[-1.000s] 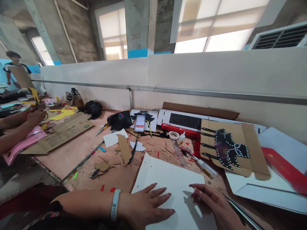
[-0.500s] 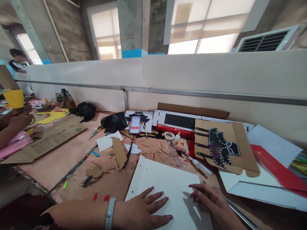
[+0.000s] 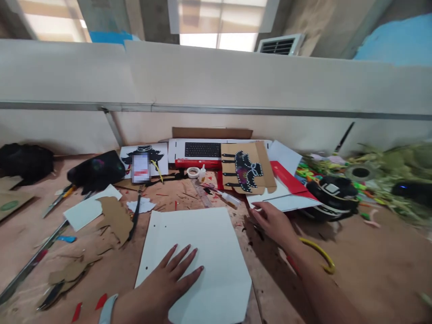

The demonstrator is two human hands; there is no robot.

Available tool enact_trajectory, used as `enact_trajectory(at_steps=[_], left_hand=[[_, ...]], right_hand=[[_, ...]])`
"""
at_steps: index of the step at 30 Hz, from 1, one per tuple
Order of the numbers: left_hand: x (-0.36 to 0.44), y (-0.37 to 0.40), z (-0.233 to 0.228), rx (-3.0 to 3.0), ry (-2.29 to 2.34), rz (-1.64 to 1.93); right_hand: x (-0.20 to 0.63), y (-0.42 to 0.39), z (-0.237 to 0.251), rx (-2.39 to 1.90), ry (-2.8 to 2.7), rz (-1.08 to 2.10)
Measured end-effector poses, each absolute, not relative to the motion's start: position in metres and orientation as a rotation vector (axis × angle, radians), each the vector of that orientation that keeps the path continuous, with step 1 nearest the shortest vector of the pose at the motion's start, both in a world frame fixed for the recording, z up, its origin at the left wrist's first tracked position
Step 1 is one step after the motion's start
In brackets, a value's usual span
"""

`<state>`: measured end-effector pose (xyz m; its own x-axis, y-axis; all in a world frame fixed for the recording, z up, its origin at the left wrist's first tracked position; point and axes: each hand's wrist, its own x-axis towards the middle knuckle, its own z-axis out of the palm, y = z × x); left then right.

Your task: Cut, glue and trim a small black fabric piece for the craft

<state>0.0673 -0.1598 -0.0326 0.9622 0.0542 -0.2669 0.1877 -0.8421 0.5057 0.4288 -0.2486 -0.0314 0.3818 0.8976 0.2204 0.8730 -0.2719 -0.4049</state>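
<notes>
The person's left hand [image 3: 162,288] lies flat and open on the white sheet [image 3: 199,256], fingers spread and pointing toward one o'clock, gripping nothing; the weight of the palm looks meant to pin the sheet so that it does not slide on the wooden table [image 3: 371,270]. The sheet lies in front of the person, at six o'clock in the view, with small punched holes near its left edge.

The right hand [image 3: 273,220] reaches out toward two o'clock, well off the sheet. Its fingers are loosely extended, and the fingertips lie at or just short of the near edge of a stack of white and red paper [image 3: 286,193]; from this angle it is hard to tell whether they touch it, and the hand seems to hold nothing. A yellow bangle [image 3: 320,256] hangs at that wrist.

On the stack, at twelve o'clock from the right hand, rests a piece of brown cardboard [image 3: 246,171] bearing a black cutout edged with white dots. Between the sheet and the cardboard lie a glue tube [image 3: 231,198] and a clear ruler [image 3: 202,195], within easy reach of either hand. At ten o'clock from the sheet lie brown cardboard offcuts [image 3: 114,218], and farther left, scissors [image 3: 57,200].
</notes>
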Motion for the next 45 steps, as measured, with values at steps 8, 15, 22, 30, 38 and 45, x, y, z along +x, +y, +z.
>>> enact_trajectory(at_steps=[8,15,22,30,38,45], left_hand=[[0.068,-0.159,-0.044,2.664,0.129,-0.338],[0.068,-0.157,-0.062,2.825,0.065,-0.315],[0.063,-0.156,-0.093,3.058,0.017,0.054],[0.061,-0.157,-0.083,3.048,0.017,0.062],[0.072,-0.162,-0.069,2.845,0.111,-0.234],[0.065,-0.16,-0.059,2.776,0.063,-0.145]], right_hand=[[0.412,-0.223,-0.039,-2.175,-1.704,-0.186],[0.397,-0.187,-0.045,-2.232,-1.798,-0.21],[0.4,-0.191,-0.058,-2.225,-1.721,-0.129],[0.399,-0.193,-0.046,-1.976,-1.518,0.14],[0.369,-0.2,-0.016,-1.139,-0.236,1.289],[0.349,-0.199,-0.016,-1.149,-0.201,1.332]])
